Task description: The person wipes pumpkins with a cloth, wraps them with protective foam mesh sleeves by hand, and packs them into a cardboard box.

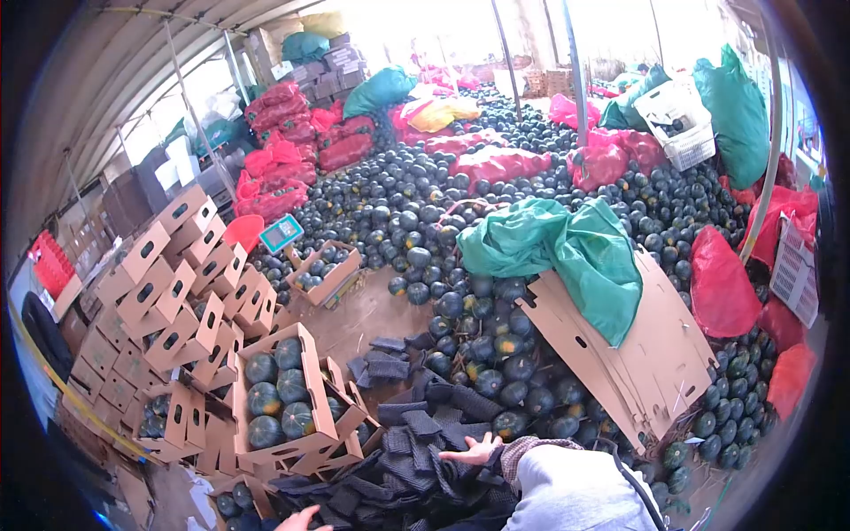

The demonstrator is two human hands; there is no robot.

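My right hand (472, 451), at the end of a light grey sleeve (567, 487), reaches over a heap of black textured padding pieces (425, 451). Its fingers are spread, and no held object shows. Along the bottom edge, my left hand (303, 520) is only partly in view beside the same heap. The fingers that show are apart, with nothing visible in them. Left of the heap, an open cardboard box (326, 416) holds several dark green pumpkins (295, 420). A lower box with pumpkins (232, 501) is near my left hand.
Stacked cardboard boxes (173, 292) rise on the left. Loose pumpkins (381, 199) cover much of the floor. A green sack (567, 252) lies over flat cardboard sheets (611, 354) on the right. A scale display (282, 233) and red net sacks (274, 115) stand farther back, among metal poles (575, 75).
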